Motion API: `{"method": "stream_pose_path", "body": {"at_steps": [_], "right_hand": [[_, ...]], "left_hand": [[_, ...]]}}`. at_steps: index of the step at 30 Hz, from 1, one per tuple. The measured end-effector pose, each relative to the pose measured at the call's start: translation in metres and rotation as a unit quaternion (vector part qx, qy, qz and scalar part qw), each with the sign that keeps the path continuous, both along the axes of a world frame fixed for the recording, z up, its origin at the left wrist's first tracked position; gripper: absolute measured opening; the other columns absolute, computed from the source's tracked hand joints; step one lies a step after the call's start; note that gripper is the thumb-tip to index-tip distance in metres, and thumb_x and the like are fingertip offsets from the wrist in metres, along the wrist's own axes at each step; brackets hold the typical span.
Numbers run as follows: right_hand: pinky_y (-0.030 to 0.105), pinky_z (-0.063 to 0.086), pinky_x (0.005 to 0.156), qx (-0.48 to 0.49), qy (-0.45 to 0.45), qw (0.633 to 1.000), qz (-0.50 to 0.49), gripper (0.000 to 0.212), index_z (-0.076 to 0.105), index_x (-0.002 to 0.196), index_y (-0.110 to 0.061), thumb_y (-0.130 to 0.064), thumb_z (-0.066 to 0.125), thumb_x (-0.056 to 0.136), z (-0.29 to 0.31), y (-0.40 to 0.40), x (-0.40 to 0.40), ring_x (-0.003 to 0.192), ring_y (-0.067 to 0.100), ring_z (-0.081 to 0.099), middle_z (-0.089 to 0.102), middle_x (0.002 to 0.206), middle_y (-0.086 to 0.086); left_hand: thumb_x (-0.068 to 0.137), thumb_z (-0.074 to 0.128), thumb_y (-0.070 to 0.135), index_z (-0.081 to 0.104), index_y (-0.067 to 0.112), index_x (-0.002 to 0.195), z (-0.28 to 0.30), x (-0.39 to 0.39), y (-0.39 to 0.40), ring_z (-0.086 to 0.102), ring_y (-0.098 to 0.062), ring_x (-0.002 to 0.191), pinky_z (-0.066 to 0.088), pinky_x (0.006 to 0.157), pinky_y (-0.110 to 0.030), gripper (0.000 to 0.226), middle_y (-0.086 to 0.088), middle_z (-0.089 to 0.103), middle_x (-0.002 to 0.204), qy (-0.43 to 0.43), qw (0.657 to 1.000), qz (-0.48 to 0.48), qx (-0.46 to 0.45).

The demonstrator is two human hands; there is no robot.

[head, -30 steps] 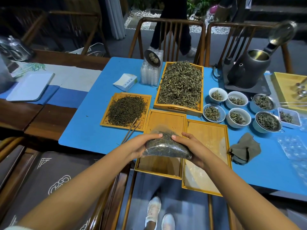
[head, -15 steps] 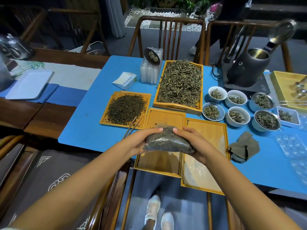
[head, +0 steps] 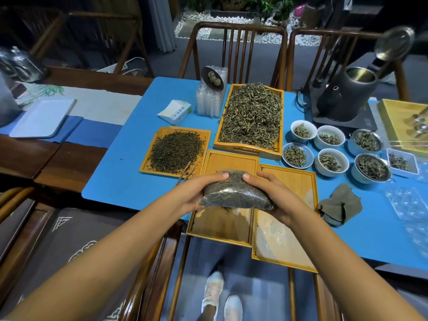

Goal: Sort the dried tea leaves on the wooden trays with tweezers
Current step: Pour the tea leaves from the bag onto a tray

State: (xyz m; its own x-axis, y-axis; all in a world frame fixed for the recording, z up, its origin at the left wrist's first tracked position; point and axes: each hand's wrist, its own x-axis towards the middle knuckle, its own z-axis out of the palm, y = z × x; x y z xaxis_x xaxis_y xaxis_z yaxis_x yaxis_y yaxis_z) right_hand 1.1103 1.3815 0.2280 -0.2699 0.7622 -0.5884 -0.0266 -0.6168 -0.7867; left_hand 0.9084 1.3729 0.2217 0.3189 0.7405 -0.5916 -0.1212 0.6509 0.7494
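At frame centre, my left hand (head: 196,193) and right hand (head: 271,193) gripped the tea bag (head: 236,193) over 2 empty trays (head: 231,230); tilting could spill leaves off the bench (head: 120,181).

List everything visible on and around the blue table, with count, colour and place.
clear plastic bag of dark tea: one, held above the near trays
empty wooden trays: two, tan, near edge
wooden tray of dark fine tea: one, left of centre
deep wooden tray of green-brown leaves: one, centre far
bamboo tweezers: one pair, tan, on the dark-tea tray's near edge
small bowls of tea leaves: six, white or metal, right
black kettle: one, far right, lid open
grey cloth: one, right of the trays
white paper box: one, far left
left hand, right hand: gripping the bag's ends
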Motion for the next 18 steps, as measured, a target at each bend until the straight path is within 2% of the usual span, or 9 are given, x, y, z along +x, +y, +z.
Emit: {"method": "stream_pose_path", "body": {"at_steps": [6, 10, 18], "right_hand": [[0.024, 0.054, 0.056, 0.007, 0.005, 1.000, 0.003, 0.099, 0.034, 0.137, -0.020, -0.041, 0.080, 0.053, 0.0072, -0.0008, 0.0042, 0.072, 0.011, 0.071, 0.060, 0.113, 0.005], [0.024, 0.054, 0.057, 0.008, -0.001, 1.000, 0.012, 0.099, 0.033, 0.138, -0.020, -0.042, 0.079, 0.054, 0.0089, 0.0000, 0.0041, 0.079, 0.012, 0.070, 0.059, 0.113, 0.004], [0.025, 0.054, 0.059, 0.007, -0.004, 1.000, 0.018, 0.103, 0.032, 0.139, -0.020, -0.042, 0.080, 0.051, 0.0005, -0.0034, 0.0064, 0.084, 0.016, 0.069, 0.058, 0.115, 0.005]], "left_hand": [[0.068, 0.073, 0.036, 0.064, 0.014, 0.108, 0.0073, -0.0009, -0.0006, 0.071, -0.017, 0.084, 0.055, 0.064, -0.026, 0.046, -0.002, 0.074, 0.089, 0.006, 1.000, 0.004, 0.018], [0.068, 0.074, 0.035, 0.063, 0.014, 0.111, 0.0097, -0.0002, -0.0005, 0.070, -0.018, 0.086, 0.055, 0.065, -0.026, 0.048, -0.003, 0.074, 0.093, -0.003, 1.000, 0.009, 0.015], [0.067, 0.075, 0.034, 0.062, 0.012, 0.110, 0.0030, 0.0013, -0.0049, 0.071, -0.016, 0.082, 0.055, 0.063, -0.024, 0.051, -0.002, 0.074, 0.088, 0.003, 1.000, 0.007, 0.009]]}}
